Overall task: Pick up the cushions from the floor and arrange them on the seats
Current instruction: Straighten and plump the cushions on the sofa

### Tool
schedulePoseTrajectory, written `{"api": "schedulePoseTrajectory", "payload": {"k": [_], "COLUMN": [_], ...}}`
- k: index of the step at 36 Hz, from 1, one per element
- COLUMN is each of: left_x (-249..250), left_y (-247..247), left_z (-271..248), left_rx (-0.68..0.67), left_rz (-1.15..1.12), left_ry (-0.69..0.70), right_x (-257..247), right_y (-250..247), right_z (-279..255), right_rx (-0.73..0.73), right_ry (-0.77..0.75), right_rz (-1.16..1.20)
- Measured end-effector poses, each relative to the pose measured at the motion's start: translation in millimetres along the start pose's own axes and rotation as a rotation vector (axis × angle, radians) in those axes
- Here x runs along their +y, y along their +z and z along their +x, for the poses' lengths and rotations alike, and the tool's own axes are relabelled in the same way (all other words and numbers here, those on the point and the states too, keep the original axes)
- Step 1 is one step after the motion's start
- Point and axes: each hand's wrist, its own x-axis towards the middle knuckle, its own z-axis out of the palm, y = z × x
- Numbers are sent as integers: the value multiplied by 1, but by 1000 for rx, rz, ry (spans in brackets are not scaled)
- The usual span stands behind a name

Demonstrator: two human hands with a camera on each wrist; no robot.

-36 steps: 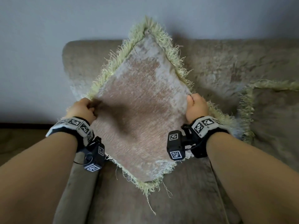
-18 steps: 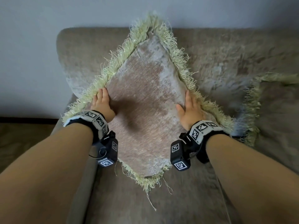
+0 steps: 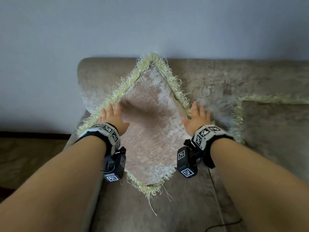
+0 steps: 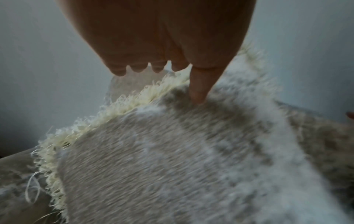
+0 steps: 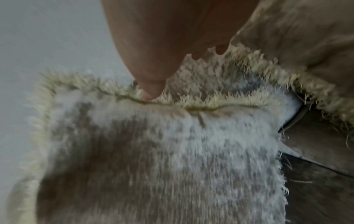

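A beige cushion point(image 3: 150, 129) with pale yellow fringe stands on one corner like a diamond on the sofa seat point(image 3: 175, 206), leaning against the backrest point(image 3: 217, 77). My left hand point(image 3: 112, 114) lies flat with fingers spread on the cushion's left edge. In the left wrist view my left hand point(image 4: 164, 60) shows straight fingers, the thumb touching the cushion point(image 4: 172, 159). My right hand point(image 3: 198, 117) rests open with spread fingers at the right edge. In the right wrist view the right hand's point(image 5: 182, 45) thumb touches the fringe seam of the cushion point(image 5: 153, 151).
A second fringed cushion point(image 3: 275, 131) leans on the sofa to the right, close to my right hand. The sofa's left armrest point(image 3: 73, 148) lies under my left forearm. A grey wall point(image 3: 150, 22) rises behind the backrest; the brown floor point(image 3: 30, 156) shows at the left.
Both hands let go of the cushion's side corners and now lie flat and spread on it. The cushion has settled back against the backrest, and the view has pulled away.
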Motion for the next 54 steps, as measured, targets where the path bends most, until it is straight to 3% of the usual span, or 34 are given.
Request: {"api": "schedulePoseTrajectory", "payload": {"k": [5, 15, 24, 33, 46, 54], "left_x": [38, 162, 259, 325, 407, 452], "left_y": [-35, -61, -64, -44, -8, 58], "left_z": [-52, -201, -252, -229, -162, -137], "left_rx": [-70, -3, 29, -2, -82, -169], "left_rz": [-55, -182, -265, -271, -249, -304], "left_ry": [39, 50, 95, 106, 71, -92], "right_x": [49, 199, 293, 361, 401, 427], "right_y": [-51, -148, -209, -244, -267, -262], "right_z": [-52, -160, -194, -153, -53, 27], "right_rx": [78, 166, 186, 196, 140, 30], "right_ry": [-5, 5, 17, 113, 88, 32], "right_rz": [-11, 20, -35, -13, -104, -221]}}
